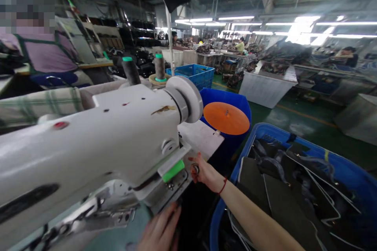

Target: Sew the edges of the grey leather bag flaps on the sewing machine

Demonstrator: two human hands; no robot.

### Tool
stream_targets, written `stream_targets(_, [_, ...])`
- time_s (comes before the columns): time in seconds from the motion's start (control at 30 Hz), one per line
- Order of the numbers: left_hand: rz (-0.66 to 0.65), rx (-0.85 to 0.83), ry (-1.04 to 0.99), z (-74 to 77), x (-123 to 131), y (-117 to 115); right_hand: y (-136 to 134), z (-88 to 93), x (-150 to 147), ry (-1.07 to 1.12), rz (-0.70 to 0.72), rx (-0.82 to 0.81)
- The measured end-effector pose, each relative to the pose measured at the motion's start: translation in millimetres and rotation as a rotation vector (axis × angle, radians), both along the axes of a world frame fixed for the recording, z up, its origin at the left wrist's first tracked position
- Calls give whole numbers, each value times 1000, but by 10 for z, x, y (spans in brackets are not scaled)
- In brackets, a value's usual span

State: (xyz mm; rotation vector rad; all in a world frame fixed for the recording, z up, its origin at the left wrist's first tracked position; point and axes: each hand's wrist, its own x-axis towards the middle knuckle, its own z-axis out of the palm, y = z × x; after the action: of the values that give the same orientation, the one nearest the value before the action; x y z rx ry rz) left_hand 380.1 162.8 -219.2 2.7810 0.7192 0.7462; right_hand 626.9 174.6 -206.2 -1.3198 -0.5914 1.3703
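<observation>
A white sewing machine (118,137) spans the left and centre, with a round handwheel (187,100) at its right end. Beside the bright green block (173,171) on its base, my right hand (203,172) has its fingers curled around a small round dark thing that I cannot make out clearly. A red string circles that wrist. My left hand (160,229), blurred by motion, is low in the centre near the front edge of the machine base. Its fingers are stretched out, with black below and beside them; I see nothing held.
On the right, a blue basket (256,133) holds dark fabric pieces with pale edging. An orange disc (226,118) lies over a blue bin (247,106). Thread cones (160,66) stand behind the machine. A person (44,53) in an apron sits at the far left.
</observation>
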Motion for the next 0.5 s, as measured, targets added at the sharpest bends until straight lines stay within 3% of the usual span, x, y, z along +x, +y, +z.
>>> stream_targets(0.03, [-35, -58, 0, 44, 203, 69, -31, 20, -27, 28, 4, -8])
stream_targets(0.13, [31, -245, 44, 202, 776, 268, -94, 63, -68, 65, 30, -38])
stream_targets(0.2, [-1, -290, 80, 279, 1029, 341, -113, 91, -69, 59, 45, -57])
stream_targets(0.3, [-12, -290, 85, 335, 1192, 351, -112, 164, -67, 26, 55, -74])
stream_targets(0.5, [36, -220, 111, 490, 1235, 386, -57, 352, -2, -102, 139, -19])
